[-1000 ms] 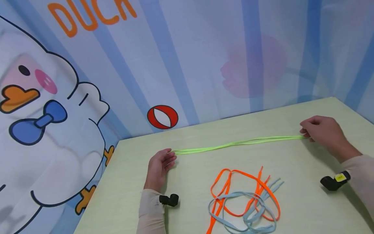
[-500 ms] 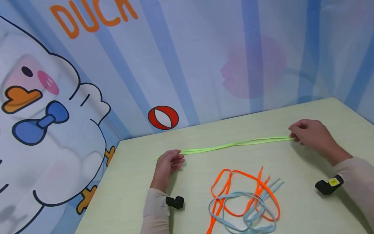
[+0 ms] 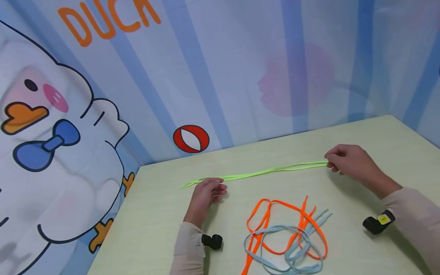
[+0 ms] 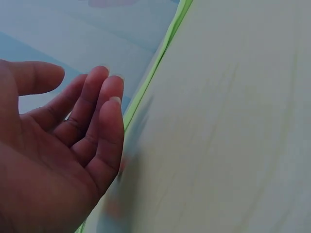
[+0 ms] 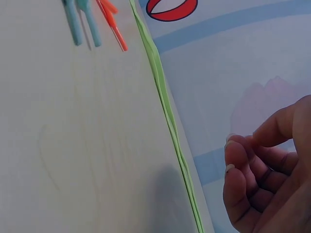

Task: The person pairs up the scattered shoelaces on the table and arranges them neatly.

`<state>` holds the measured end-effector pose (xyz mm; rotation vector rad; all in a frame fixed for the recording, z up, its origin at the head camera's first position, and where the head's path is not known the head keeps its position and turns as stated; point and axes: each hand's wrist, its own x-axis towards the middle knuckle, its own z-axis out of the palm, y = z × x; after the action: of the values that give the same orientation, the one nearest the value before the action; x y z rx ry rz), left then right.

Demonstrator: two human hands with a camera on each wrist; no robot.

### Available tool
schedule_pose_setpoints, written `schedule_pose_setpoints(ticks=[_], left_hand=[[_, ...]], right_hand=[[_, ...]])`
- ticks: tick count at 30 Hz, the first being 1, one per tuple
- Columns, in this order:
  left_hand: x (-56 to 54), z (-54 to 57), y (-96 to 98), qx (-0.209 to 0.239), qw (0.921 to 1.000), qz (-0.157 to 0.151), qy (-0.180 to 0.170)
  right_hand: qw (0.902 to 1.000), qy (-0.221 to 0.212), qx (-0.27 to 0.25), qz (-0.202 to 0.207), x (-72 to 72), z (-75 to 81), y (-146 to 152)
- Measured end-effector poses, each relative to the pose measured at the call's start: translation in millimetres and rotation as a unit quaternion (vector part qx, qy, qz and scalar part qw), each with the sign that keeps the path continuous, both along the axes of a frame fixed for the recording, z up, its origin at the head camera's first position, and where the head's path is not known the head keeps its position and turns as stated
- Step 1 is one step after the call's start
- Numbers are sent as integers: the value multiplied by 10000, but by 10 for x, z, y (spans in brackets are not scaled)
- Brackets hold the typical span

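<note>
Left hand (image 3: 205,196) has grip apart, right hand (image 3: 354,162) curls loosely; green lace (image 3: 275,169) lies with room between orange lace (image 3: 304,214) and back edge of counter (image 3: 275,151).

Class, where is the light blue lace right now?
In the head view, the light blue lace lies low and right of centre on the table, overlapping the orange lace and nearer the camera than the green lace.
</note>
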<state>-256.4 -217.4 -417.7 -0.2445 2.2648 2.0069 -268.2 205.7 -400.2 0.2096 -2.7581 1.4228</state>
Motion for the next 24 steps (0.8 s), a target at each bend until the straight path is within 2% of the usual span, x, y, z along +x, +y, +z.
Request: schedule_pose_setpoints(ticks=[6, 13, 24], left_hand=[[52, -4, 122, -288, 9987, -426, 50], [146, 24, 287, -647, 9927, -983, 248], [286, 46, 404, -1007, 9836, -1463, 325]], right_hand=[[9998, -27, 57, 162, 37, 4, -142], [9989, -5, 53, 465, 126, 14, -309], [9970, 39, 56, 771, 226, 21, -497]])
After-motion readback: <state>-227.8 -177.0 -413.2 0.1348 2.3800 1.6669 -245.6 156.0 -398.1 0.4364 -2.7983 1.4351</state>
